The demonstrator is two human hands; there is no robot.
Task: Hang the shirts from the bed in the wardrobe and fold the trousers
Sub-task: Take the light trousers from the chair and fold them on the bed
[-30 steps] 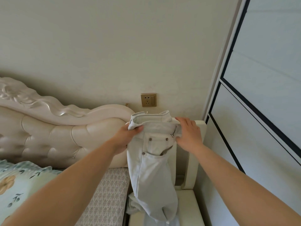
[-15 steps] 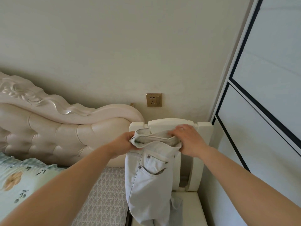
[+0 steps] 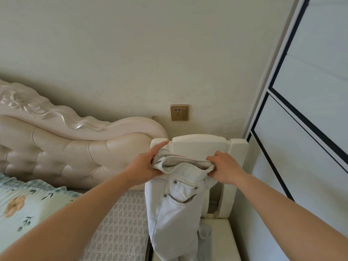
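From my remote seat I see the wardrobe standing right of the cream chair, and the tufted headboard on the chair's left. The pale trousers hang in front of the chair back, waistband up, legs dropping over the chair's seat (a front pocket faces me). The left hand grips the waistband's left end, forefinger stretched toward the chair's top; the right hand clenches the right end. A brass wall socket sits above the chair.
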